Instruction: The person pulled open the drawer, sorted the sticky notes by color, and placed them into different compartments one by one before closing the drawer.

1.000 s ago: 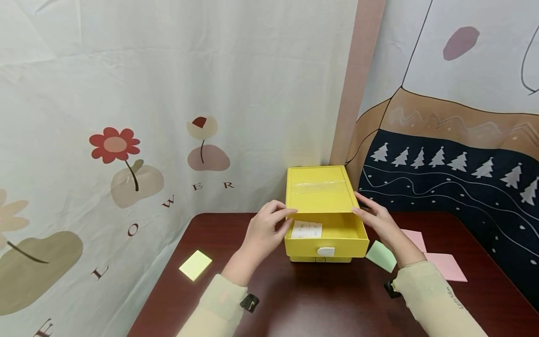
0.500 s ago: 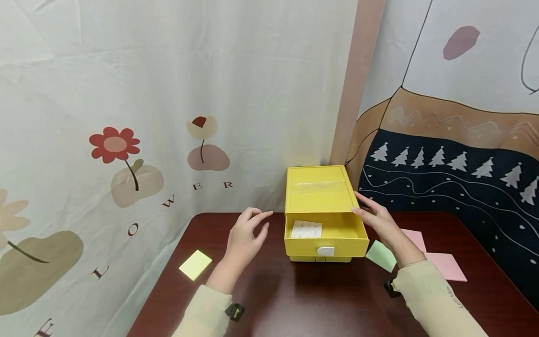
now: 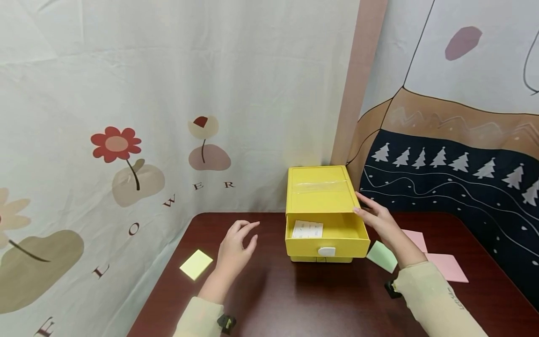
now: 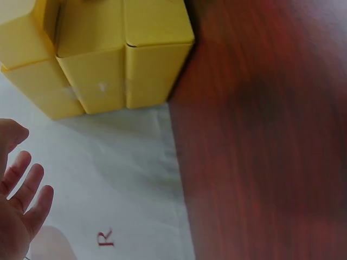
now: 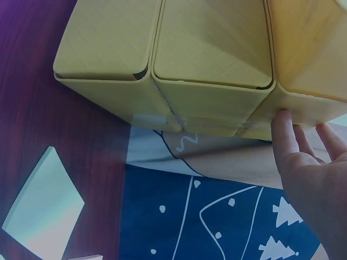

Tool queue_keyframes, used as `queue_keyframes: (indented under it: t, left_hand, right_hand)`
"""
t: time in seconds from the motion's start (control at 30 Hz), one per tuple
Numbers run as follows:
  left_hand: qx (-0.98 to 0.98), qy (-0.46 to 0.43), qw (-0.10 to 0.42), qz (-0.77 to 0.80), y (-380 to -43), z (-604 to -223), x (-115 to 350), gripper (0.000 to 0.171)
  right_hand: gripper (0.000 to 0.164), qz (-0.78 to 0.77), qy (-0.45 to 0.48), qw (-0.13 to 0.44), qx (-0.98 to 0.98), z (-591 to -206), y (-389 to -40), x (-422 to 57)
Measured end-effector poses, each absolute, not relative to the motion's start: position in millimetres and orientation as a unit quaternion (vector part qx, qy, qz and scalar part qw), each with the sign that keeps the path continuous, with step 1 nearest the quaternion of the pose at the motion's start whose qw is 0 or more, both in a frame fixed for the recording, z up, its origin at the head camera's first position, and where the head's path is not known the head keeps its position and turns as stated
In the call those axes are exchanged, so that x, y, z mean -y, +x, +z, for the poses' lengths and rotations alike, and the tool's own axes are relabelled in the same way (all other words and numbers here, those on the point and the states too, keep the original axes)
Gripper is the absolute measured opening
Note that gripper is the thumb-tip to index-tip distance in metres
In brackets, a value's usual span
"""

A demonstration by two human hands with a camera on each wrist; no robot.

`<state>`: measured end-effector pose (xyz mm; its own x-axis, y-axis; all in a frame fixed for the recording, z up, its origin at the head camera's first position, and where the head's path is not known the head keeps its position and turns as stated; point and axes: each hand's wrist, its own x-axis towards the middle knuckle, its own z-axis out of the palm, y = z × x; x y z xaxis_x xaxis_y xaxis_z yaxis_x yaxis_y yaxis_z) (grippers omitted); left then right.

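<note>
A yellow drawer box point(image 3: 317, 187) stands at the back of the table, with clear tape across its top. Its top drawer point(image 3: 307, 248) is pulled out, and a white paper with printed marks point(image 3: 307, 229) lies inside it on the left. My right hand point(image 3: 381, 224) rests its fingers against the upper right side of the box; the right wrist view shows those fingers point(image 5: 284, 135) touching the yellow side. Left of the box, my left hand point(image 3: 234, 248) hovers over the table holding nothing, its fingers loosely bent. In the left wrist view the box point(image 4: 97, 70) is apart from that hand.
A yellow sticky-note pad point(image 3: 196, 264) lies on the left of the dark red table point(image 3: 303, 304). A green pad point(image 3: 382, 256) and two pink pads point(image 3: 446, 267) lie to the right, partly under my right forearm. Printed curtains point(image 3: 252, 93) hang behind the table.
My left hand has left the front left edge of the box and moved left and toward me. My right hand stays against the box, and the drawer remains pulled out.
</note>
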<state>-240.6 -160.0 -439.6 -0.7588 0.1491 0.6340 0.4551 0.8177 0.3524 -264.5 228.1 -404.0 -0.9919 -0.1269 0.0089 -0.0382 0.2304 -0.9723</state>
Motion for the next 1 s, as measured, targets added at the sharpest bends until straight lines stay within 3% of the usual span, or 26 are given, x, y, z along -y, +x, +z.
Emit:
queue_keyframes:
  t: [0.67,1.0]
  left_hand:
    - [0.942,-0.095,0.222,-0.232,-245.6,-473.1,211.8,0.046]
    - [0.96,-0.067,0.169,-0.212,-246.6,-491.1,234.0,0.062]
  right_hand:
    - [0.07,-0.614,-0.051,0.033,-0.787,-405.6,-265.6,-229.2]
    - [0.07,-0.617,-0.051,0.038,-0.784,-406.4,-266.4,-228.4]
